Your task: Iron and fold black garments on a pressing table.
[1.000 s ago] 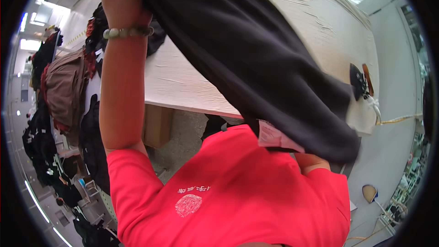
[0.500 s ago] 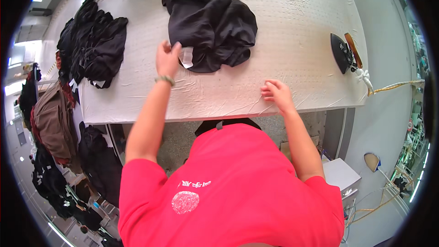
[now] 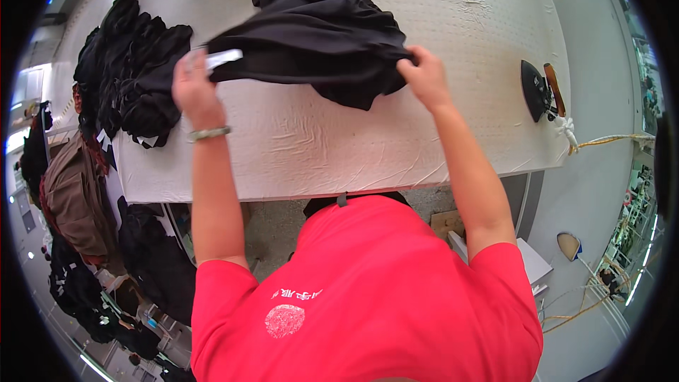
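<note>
A black garment (image 3: 318, 35) is stretched sideways between my two hands over the padded table, its far part still bunched on the surface. My left hand (image 3: 196, 90), slightly blurred, is closed on the garment's left end, beside a white label (image 3: 224, 59). At the right end, my right hand (image 3: 426, 79) pinches the cloth between thumb and fingers. The edge between the hands is drawn nearly straight, and loose folds hang below it toward the right.
A heap of black garments (image 3: 134, 71) lies on the table's left side. An iron (image 3: 539, 90) with a wooden handle rests at the right, its cord (image 3: 612, 141) running off the table. The white table cover (image 3: 283, 163) is wrinkled. Dark and brown clothes (image 3: 81, 194) hang at the left.
Both hands have gone from empty to gripping the black garment. My left hand moved left with the labelled end; my right hand moved up to the cloth's right end. The garment is now stretched out.
</note>
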A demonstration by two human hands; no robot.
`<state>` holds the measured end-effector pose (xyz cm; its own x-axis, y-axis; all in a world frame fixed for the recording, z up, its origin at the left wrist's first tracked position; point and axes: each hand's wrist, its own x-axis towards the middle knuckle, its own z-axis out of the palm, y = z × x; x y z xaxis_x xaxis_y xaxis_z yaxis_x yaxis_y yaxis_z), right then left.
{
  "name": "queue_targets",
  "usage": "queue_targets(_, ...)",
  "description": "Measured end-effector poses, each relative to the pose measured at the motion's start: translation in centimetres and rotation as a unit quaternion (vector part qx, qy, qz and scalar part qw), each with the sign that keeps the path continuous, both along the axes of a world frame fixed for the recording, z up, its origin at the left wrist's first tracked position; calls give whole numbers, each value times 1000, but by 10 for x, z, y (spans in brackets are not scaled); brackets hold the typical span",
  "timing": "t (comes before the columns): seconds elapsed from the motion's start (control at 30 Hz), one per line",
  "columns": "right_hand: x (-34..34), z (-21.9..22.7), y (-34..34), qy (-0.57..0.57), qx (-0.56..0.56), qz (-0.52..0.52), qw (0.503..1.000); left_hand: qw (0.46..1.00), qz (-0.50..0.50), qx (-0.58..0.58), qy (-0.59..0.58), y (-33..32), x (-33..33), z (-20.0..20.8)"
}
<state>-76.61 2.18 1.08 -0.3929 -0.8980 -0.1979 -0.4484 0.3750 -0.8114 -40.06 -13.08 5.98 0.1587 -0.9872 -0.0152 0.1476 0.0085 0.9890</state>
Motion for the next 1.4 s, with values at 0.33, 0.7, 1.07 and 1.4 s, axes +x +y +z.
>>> queue_targets(0.33,-36,125,139,-326,-121,-224,910,982,151,8,109,-5,99,-3)
queue_targets(0.7,-76,137,256,-271,-86,-338,897,840,-175,134,-495,0,111,-26)
queue_targets(1.07,-75,122,259,-233,-76,-309,919,920,-378,-100,17,-125,-125,110)
queue_targets(1.4,-70,116,313,-264,-182,-399,859,828,-261,-131,-478,-62,-115,-111)
